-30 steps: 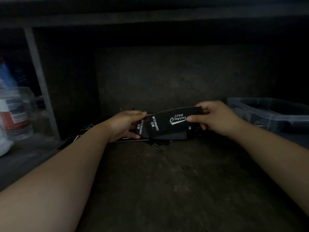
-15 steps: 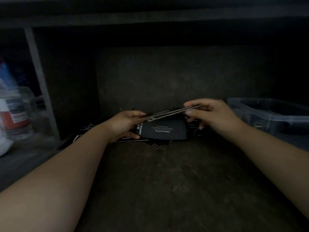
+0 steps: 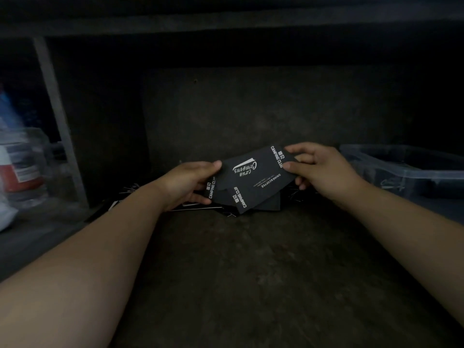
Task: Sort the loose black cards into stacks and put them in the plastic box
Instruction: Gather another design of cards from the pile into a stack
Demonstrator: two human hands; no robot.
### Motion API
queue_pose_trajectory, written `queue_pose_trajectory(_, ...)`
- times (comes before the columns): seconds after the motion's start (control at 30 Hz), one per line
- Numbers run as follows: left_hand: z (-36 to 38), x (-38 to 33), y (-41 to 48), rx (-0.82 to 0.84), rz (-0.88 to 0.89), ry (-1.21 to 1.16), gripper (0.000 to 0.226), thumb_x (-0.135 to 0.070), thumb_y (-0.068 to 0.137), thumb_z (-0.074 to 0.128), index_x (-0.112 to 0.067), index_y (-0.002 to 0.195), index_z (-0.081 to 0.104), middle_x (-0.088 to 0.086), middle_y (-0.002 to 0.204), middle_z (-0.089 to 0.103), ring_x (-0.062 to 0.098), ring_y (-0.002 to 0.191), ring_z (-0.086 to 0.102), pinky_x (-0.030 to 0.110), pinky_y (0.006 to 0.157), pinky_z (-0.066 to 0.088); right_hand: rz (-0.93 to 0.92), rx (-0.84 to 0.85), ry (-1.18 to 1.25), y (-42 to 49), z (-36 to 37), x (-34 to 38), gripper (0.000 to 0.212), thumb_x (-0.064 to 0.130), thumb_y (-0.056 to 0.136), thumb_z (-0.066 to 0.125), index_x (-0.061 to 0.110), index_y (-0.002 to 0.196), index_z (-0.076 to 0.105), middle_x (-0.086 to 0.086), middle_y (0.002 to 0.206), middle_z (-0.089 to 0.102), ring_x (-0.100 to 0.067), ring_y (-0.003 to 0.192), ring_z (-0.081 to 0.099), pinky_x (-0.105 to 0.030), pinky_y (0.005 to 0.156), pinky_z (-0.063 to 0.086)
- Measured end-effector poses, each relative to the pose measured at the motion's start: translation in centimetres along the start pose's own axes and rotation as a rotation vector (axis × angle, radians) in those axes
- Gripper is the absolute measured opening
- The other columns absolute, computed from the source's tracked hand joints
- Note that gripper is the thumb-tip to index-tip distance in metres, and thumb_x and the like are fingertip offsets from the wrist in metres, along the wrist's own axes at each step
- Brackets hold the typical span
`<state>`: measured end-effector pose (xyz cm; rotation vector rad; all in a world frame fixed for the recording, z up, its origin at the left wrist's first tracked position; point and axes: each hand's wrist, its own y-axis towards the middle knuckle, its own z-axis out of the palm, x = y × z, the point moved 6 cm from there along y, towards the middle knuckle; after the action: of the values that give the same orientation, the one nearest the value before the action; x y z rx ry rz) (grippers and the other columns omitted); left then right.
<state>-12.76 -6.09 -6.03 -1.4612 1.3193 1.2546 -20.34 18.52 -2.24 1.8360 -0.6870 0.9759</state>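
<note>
My left hand (image 3: 190, 180) grips a small stack of black cards (image 3: 233, 197) with white "CAMPING CLUB" print. My right hand (image 3: 316, 167) pinches the right end of one black card (image 3: 256, 172), which lies tilted across the top of that stack, its script logo upside down. More loose black cards (image 3: 130, 192) are scattered on the dark shelf behind and below my hands. The clear plastic box (image 3: 401, 169) stands at the right, close beside my right hand; its inside is too dark to read.
A dark shelf floor (image 3: 238, 272) stretches toward me. A grey upright post (image 3: 60, 121) divides off the left side, where a clear container with a red and white label (image 3: 20, 167) stands. A shelf board runs overhead.
The right hand has turned its card over and around, from edge-on above the stack to lying face up across it, logo now upside down. The left hand has kept its place.
</note>
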Motion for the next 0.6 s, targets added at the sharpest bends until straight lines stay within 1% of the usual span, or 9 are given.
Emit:
queue_pose_trajectory(0.07,0.1,0.1,0.0,0.016,0.019,0.017,0.026,-0.033,0.097,0.057,-0.016,0.116,0.064,0.004,0.109,0.071,0.014,0.089,0.069,0.024,0.056,0.054,0.039,0.006,0.106,0.0,0.3,-0.2,0.021,-0.002,0.089,0.065,0.010,0.105,0.058,-0.007,0.076,0.069,-0.014,0.050,0.063,-0.022,0.046,0.053)
queue_pose_trajectory(0.13,0.1,0.2,0.1,0.027,0.022,0.017,0.023,-0.025,0.098,0.056,-0.015,0.118,0.063,0.004,0.110,0.070,0.014,0.089,0.068,0.023,0.055,0.054,0.088,0.052,0.091,0.0,0.5,-0.4,0.017,-0.001,0.090,0.065,0.008,0.100,0.055,-0.013,0.081,0.069,-0.021,0.056,0.069,-0.026,0.049,0.056)
queue_pose_trajectory(0.17,0.1,0.1,0.0,0.030,0.018,0.006,0.025,-0.023,0.098,0.056,-0.014,0.120,0.062,0.004,0.110,0.069,0.014,0.089,0.068,0.023,0.055,0.054,0.109,0.092,0.012,-0.1,0.6,-0.5,0.016,0.002,0.090,0.066,0.008,0.099,0.055,-0.013,0.084,0.070,-0.023,0.060,0.070,-0.028,0.050,0.056)
queue_pose_trajectory(0.27,0.2,-0.1,-0.2,0.039,-0.003,0.005,0.031,-0.028,0.095,0.060,-0.016,0.123,0.063,0.002,0.114,0.069,0.016,0.096,0.068,0.024,0.057,0.053,0.102,0.223,-0.453,-0.3,0.6,-0.8,0.018,0.018,0.087,0.074,0.010,0.096,0.061,-0.009,0.088,0.068,-0.018,0.062,0.067,-0.026,0.047,0.051)
queue_pose_trajectory(0.3,0.2,-0.1,-0.2,0.040,-0.005,0.036,0.030,-0.029,0.094,0.062,-0.017,0.121,0.064,0.002,0.114,0.069,0.017,0.099,0.067,0.024,0.057,0.053,0.095,0.251,-0.546,-0.3,0.6,-1.0,0.022,0.022,0.084,0.076,0.012,0.097,0.062,-0.010,0.088,0.067,-0.017,0.060,0.065,-0.026,0.045,0.049)
queue_pose_trajectory(0.33,0.2,-0.2,-0.2,0.038,0.001,0.073,0.027,-0.028,0.093,0.063,-0.019,0.118,0.065,0.002,0.114,0.069,0.017,0.100,0.066,0.023,0.056,0.053,0.108,0.269,-0.562,-0.4,0.7,-1.1,0.027,0.024,0.082,0.079,0.013,0.100,0.061,-0.010,0.088,0.066,-0.016,0.058,0.062,-0.026,0.044,0.048)
queue_pose_trajectory(0.4,0.3,-0.5,-0.2,0.030,0.037,0.119,0.020,-0.018,0.091,0.066,-0.021,0.112,0.066,0.001,0.107,0.072,0.014,0.093,0.067,0.021,0.053,0.053,0.205,0.294,-0.441,-0.7,0.9,-1.7,0.040,0.019,0.078,0.081,0.015,0.110,0.058,-0.010,0.094,0.065,-0.016,0.057,0.061,-0.026,0.044,0.048)
queue_pose_trajectory(0.5,0.5,-1.4,-0.4,0.018,0.111,0.147,0.019,-0.010,0.092,0.065,-0.021,0.107,0.066,-0.004,0.097,0.074,0.007,0.082,0.069,0.018,0.054,0.053,0.410,0.312,-0.136,-1.3,1.5,-2.7,0.053,0.000,0.079,0.077,0.015,0.122,0.049,-0.011,0.109,0.060,-0.021,0.061,0.066,-0.026,0.050,0.056)
queue_pose_trajectory(0.6,1.4,-1.7,-0.9,0.091,0.089,0.249,0.023,-0.013,0.089,0.069,-0.025,0.107,0.065,-0.005,0.106,0.072,0.011,0.091,0.069,0.021,0.058,0.053,0.447,0.304,-0.020,-1.5,2.1,-2.7,0.058,-0.009,0.078,0.074,0.011,0.127,0.050,-0.013,0.111,0.059,-0.021,0.065,0.068,-0.026,0.055,0.059)
